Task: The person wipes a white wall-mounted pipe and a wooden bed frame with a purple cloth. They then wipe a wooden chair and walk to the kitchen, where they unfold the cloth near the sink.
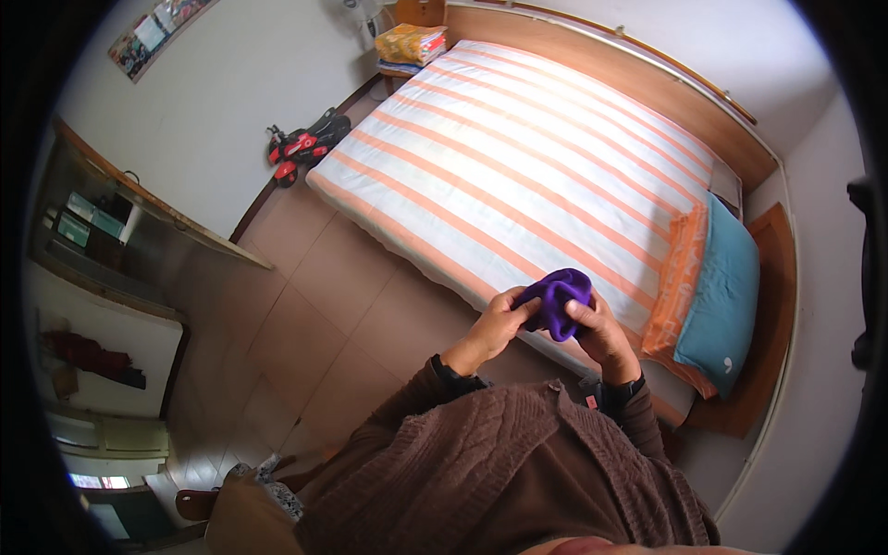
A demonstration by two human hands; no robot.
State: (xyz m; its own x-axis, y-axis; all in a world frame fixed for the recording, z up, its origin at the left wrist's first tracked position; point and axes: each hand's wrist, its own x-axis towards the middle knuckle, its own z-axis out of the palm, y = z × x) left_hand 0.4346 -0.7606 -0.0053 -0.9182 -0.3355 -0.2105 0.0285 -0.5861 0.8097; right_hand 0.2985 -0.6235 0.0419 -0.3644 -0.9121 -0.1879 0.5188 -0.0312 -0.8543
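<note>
A bunched purple cloth [560,295] is held up in front of my body, between both hands. My left hand [498,325] grips its left side, thumb on top. On the opposite side, my right hand [602,331] has its thumb pressed on the fabric, with the other fingers hidden behind. The folds conceal what kind of item the cloth is. Beneath and beyond it lies the near edge of a bed [499,187] covered by a white sheet with orange stripes.
Teal pillow [725,298] and orange patterned pillow [676,284] rest at the bed's right end. A red and black toy motorcycle [302,147] stands by the left wall. Folded fabrics [411,45] are stacked on a chair. An open door [166,208] juts over the tiled floor [333,305].
</note>
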